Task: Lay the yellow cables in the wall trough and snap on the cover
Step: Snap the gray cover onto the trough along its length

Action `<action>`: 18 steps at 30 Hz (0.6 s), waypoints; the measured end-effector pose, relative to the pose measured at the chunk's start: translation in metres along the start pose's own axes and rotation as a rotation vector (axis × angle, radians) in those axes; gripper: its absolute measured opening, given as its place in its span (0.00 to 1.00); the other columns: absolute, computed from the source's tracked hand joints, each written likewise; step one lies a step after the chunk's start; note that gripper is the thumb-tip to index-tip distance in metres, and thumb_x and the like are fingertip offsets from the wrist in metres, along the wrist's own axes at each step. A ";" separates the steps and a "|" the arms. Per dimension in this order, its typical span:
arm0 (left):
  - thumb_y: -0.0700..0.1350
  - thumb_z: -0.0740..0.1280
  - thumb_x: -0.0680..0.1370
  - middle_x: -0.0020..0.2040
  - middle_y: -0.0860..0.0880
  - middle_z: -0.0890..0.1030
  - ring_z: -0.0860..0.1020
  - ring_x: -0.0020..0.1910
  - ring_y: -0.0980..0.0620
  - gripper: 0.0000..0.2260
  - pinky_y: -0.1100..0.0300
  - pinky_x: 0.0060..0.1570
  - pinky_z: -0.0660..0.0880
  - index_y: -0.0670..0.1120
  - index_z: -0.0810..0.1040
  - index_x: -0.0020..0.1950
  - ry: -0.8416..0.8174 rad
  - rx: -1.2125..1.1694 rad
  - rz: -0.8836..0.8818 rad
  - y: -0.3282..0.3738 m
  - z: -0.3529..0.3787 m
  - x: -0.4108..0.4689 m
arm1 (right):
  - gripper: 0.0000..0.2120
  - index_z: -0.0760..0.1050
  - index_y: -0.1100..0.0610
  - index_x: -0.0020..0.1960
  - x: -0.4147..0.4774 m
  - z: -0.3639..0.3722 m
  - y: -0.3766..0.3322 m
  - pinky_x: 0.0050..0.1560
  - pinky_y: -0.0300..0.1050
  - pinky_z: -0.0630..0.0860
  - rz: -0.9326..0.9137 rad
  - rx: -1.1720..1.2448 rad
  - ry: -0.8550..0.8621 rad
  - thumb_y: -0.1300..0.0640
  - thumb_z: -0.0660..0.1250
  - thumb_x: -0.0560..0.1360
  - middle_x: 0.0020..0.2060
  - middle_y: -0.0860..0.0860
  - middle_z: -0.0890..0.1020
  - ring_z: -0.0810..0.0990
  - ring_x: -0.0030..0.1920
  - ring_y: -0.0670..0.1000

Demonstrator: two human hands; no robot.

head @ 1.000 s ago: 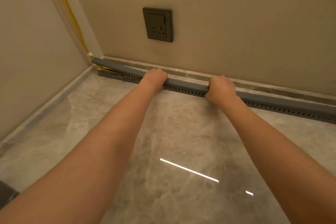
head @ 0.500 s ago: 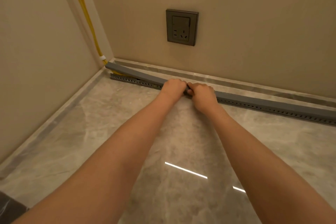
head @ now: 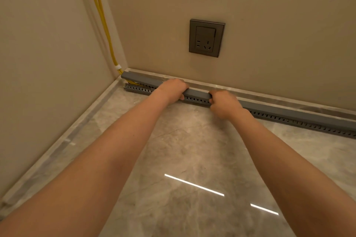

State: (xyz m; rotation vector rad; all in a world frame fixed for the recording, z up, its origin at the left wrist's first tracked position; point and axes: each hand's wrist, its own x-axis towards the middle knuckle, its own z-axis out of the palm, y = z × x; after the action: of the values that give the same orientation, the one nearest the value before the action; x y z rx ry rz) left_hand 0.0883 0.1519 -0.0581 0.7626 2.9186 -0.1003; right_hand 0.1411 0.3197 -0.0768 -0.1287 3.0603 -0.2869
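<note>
A: What is at the far left?

B: Two yellow cables (head: 100, 15) run down the corner where the left wall meets the back wall. A white tie (head: 117, 67) binds them near the bottom, and below it they bend into the trough.

A: And the trough?

B: The grey perforated trough (head: 136, 89) lies on the marble floor (head: 192, 150) along the foot of the back wall, just in front of the stone skirting (head: 269, 98). The grey cover (head: 196, 93) runs along its top. At the corner end the cover stands a little raised, and a bit of yellow shows in the gap. From the hands rightward it looks seated on the trough, though I cannot tell whether it has clicked home.

A: The hands?

B: The left hand (head: 172, 88) grips the cover, fingers curled together over its top toward the wall, thumb against the front edge. A short bare stretch of cover follows, then the right hand (head: 224, 103) grips it the same way — fingers wrapped over the top, thumb tip on the front face by the holes. Both forearms are bare.

A: Anything else to the right?

B: A dark socket (head: 207, 37) sits on the back wall above the gap between the hands, well apart from the cover. The trough and cover carry on to the right edge.
</note>
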 end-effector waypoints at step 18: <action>0.41 0.67 0.76 0.61 0.37 0.75 0.73 0.61 0.40 0.15 0.48 0.60 0.72 0.38 0.74 0.62 0.019 -0.025 0.071 -0.005 0.008 0.003 | 0.13 0.76 0.61 0.55 0.022 -0.006 -0.047 0.41 0.44 0.69 -0.004 0.014 -0.042 0.55 0.64 0.74 0.52 0.60 0.81 0.79 0.52 0.61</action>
State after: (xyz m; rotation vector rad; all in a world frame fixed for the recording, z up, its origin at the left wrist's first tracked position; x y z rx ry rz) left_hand 0.0835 0.1482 -0.0659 0.8660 2.9008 -0.0498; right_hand 0.1226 0.2731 -0.0633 -0.1384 3.0162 -0.3024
